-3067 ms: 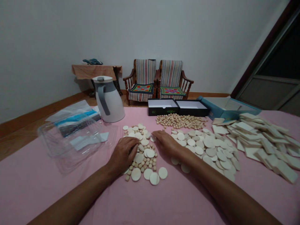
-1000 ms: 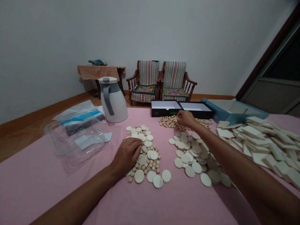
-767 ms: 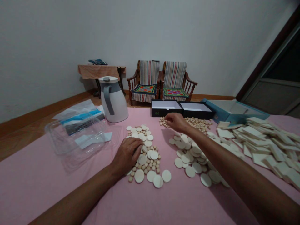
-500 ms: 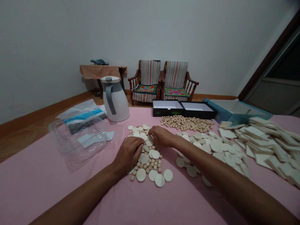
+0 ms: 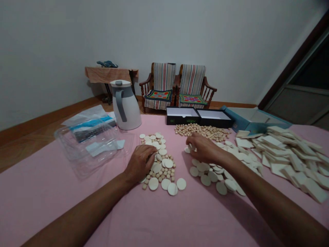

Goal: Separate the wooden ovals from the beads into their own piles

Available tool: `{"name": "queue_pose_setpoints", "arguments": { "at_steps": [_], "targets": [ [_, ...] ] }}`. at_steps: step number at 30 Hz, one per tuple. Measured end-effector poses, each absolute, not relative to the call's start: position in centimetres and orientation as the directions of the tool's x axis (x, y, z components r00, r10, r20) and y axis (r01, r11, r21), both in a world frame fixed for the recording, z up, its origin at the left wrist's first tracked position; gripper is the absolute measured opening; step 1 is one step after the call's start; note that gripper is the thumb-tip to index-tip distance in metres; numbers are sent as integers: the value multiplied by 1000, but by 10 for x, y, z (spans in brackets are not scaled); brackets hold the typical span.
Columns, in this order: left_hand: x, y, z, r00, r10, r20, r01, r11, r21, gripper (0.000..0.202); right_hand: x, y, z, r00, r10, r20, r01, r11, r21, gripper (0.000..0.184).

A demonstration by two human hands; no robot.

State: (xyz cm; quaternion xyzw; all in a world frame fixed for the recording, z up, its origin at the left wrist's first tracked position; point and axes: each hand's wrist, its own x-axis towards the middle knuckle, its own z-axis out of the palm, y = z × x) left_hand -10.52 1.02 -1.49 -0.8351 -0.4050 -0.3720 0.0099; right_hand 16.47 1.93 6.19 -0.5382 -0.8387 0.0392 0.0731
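My left hand (image 5: 141, 162) lies palm down, fingers curled, on the left edge of a patch of pale wooden discs (image 5: 161, 164) mixed with small round pieces. My right hand (image 5: 202, 147) hovers over the top of a second heap of large discs (image 5: 218, 171), its fingers pinched on one disc at the heap's left edge. Behind it a pile of small wooden beads (image 5: 203, 131) lies on the pink tablecloth (image 5: 38, 192).
A white jug (image 5: 125, 105) stands at the back left beside clear plastic packaging (image 5: 89, 142). Open black boxes (image 5: 199, 116) and a blue box (image 5: 253, 120) sit at the far edge. Square wooden tiles (image 5: 290, 154) are heaped at right. Two striped chairs (image 5: 177, 87) stand by the wall.
My right hand went from the bead pile to the left patch, then swung right onto the large-disc heap. My left hand has stayed on the left patch.
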Motion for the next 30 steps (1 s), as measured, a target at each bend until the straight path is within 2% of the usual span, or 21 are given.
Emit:
{"name": "queue_pose_setpoints", "arguments": {
  "at_steps": [2,3,7,9,13,19,21,26,28,30],
  "targets": [
    [-105,10,-15,398,665,631,681,-676,283,17,174,2,66,-368,924,104,920,378,-104,26],
    [-105,10,-14,397,664,634,682,-675,281,16,175,-7,67,-377,920,105,913,388,-126,26],
    [-104,10,-13,383,667,639,697,-663,273,16,158,-41,56,-544,839,-1,791,513,-335,21],
    [-103,10,-13,380,668,640,702,-659,270,16,145,-53,48,-594,803,-45,759,541,-361,20],
    [-103,10,-12,378,670,639,705,-656,270,16,131,-64,33,-587,809,-23,759,540,-364,23],
    [-103,11,-13,387,668,635,710,-656,258,16,151,-55,40,-479,876,57,824,472,-313,15],
    [-104,12,-14,393,666,634,706,-661,257,16,163,-49,46,-398,914,83,878,406,-255,17],
    [-105,14,-17,394,668,631,703,-661,261,15,182,-37,47,-131,974,185,991,133,0,25],
    [-105,14,-17,397,667,630,703,-663,259,15,181,-35,43,-129,964,234,990,140,-32,26],
    [-106,14,-18,401,664,631,699,-667,258,15,175,-34,38,-223,950,220,949,263,-174,25]
  ]
}}
